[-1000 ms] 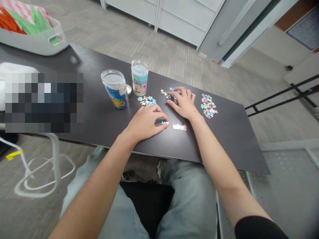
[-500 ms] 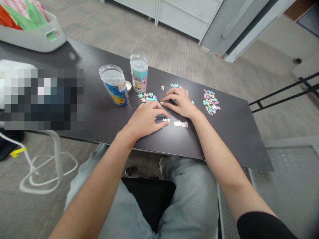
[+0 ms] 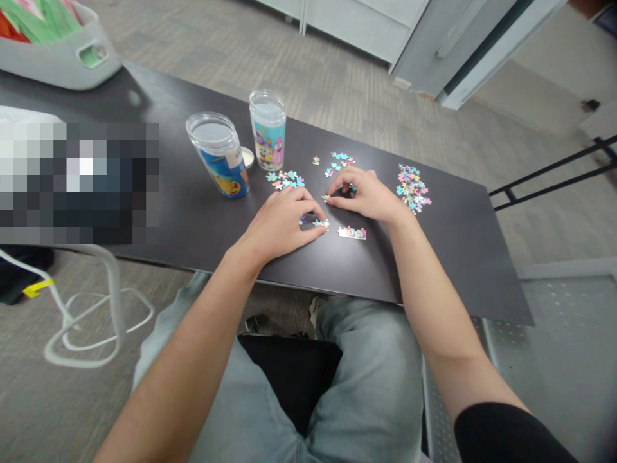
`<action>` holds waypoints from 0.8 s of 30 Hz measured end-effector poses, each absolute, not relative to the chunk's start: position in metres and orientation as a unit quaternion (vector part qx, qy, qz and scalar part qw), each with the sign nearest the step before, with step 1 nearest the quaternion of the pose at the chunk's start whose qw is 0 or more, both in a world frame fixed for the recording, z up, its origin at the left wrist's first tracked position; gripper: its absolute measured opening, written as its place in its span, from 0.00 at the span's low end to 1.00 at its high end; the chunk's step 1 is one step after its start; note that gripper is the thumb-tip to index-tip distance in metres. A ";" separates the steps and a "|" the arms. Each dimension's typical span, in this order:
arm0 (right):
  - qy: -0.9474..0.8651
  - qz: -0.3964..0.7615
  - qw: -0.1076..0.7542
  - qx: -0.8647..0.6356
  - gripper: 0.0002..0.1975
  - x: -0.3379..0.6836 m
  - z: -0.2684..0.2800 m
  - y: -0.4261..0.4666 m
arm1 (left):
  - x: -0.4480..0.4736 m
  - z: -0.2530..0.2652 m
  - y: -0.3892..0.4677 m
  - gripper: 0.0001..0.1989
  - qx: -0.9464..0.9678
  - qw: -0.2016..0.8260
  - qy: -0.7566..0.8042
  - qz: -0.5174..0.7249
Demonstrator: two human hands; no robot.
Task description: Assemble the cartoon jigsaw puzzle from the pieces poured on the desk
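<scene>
My right hand (image 3: 367, 194) pinches a small jigsaw piece (image 3: 326, 198) between thumb and forefinger, just above the tabletop. To its lower left, my left hand (image 3: 285, 224) rests on the table, its thumb and index finger closed on a short section of joined jigsaw pieces (image 3: 320, 224). Part of that section is hidden under the fingers. A joined strip of puzzle (image 3: 352, 233) lies flat to the right of it. One pile of loose pieces (image 3: 286, 179) lies beyond my left hand, and several more pieces (image 3: 342, 156) lie behind my right hand.
Two clear-topped printed cups, one blue (image 3: 222, 168) and one turquoise (image 3: 268, 136), stand at the back left beside a white lid (image 3: 247, 157). Another heap of pieces (image 3: 413, 188) lies to the right on the dark table (image 3: 463, 257). A grey basket (image 3: 62, 64) occupies the far left corner.
My right hand has drawn back to the right, away from my left fingers, with the small piece in its pinch. More loose pieces show behind it. My left hand stays in place.
</scene>
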State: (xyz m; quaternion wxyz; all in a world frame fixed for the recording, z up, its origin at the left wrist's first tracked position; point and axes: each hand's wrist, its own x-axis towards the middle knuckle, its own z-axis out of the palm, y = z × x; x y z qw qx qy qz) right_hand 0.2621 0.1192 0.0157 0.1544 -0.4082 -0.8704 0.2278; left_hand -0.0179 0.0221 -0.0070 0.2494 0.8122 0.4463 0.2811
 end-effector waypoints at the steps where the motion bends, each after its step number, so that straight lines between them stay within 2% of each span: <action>1: -0.867 0.244 0.156 -0.405 0.08 0.264 0.016 0.120 | -0.018 -0.007 0.022 0.09 0.811 0.247 0.448 0.284; 8: -0.820 0.394 0.172 -0.377 0.15 0.267 0.020 0.115 | -0.018 -0.006 0.021 0.08 0.794 0.219 0.491 0.285; 13: -0.799 0.467 0.150 -0.348 0.16 0.266 0.026 0.111 | -0.017 -0.005 0.020 0.09 0.787 0.219 0.501 0.284; 24: -0.799 0.491 0.119 -0.326 0.16 0.260 0.028 0.106 | -0.017 -0.005 0.021 0.11 0.788 0.220 0.503 0.278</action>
